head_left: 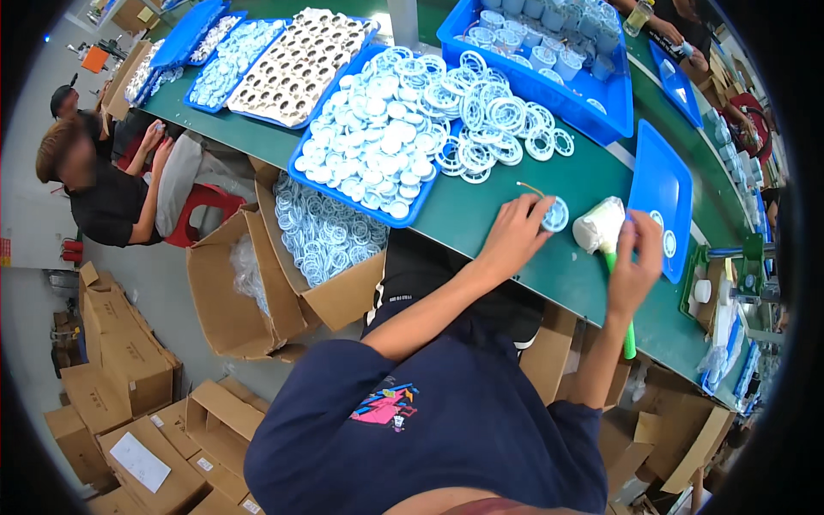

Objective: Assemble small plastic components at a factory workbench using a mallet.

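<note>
Over the green table point(481, 210), my left hand point(518, 230) grips a light-blue round plastic part point(555, 215) by its side; a thin wire sticks out near my fingers. My right hand point(635, 262) is just to the right, its fingers bent together. A bit of blue shows at its fingertips, too small to name. Beneath this hand runs the green handle of a mallet point(630, 339), whose head point(598, 226) is wrapped in white and lies between my hands. Whether my palm touches the handle is hidden.
A blue tray point(412, 206) is heaped with pale discs and rings. Behind stands a blue bin point(614, 129) of light-blue cups. At right lies another blue tray point(661, 172) with a few discs. Cardboard boxes point(343, 296) crowd the table's front. A person point(107, 193) sits at left.
</note>
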{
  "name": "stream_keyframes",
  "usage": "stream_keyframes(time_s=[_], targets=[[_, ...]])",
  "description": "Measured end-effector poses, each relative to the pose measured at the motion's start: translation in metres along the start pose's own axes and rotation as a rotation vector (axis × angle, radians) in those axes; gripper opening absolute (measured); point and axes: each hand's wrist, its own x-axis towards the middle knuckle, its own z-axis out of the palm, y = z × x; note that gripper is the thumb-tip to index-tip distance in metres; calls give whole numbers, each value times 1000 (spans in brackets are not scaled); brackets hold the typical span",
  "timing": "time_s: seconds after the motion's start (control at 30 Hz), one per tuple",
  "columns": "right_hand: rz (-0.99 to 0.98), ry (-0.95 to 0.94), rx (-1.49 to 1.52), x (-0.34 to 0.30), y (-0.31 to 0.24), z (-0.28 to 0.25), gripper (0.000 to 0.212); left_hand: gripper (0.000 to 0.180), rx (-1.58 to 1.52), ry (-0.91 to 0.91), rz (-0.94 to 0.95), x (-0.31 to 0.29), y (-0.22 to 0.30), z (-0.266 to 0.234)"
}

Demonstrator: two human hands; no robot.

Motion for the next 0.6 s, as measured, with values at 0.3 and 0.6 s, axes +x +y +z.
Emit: stream_keyframes(time_s=[0.3, 0.6], targets=[[-460, -624, 324, 18, -115, 167, 24, 61, -147, -133, -64, -34, 8, -25], [-515, -735, 304, 24, -111, 215, 23, 64, -107, -57, 3, -36, -3, -18]])
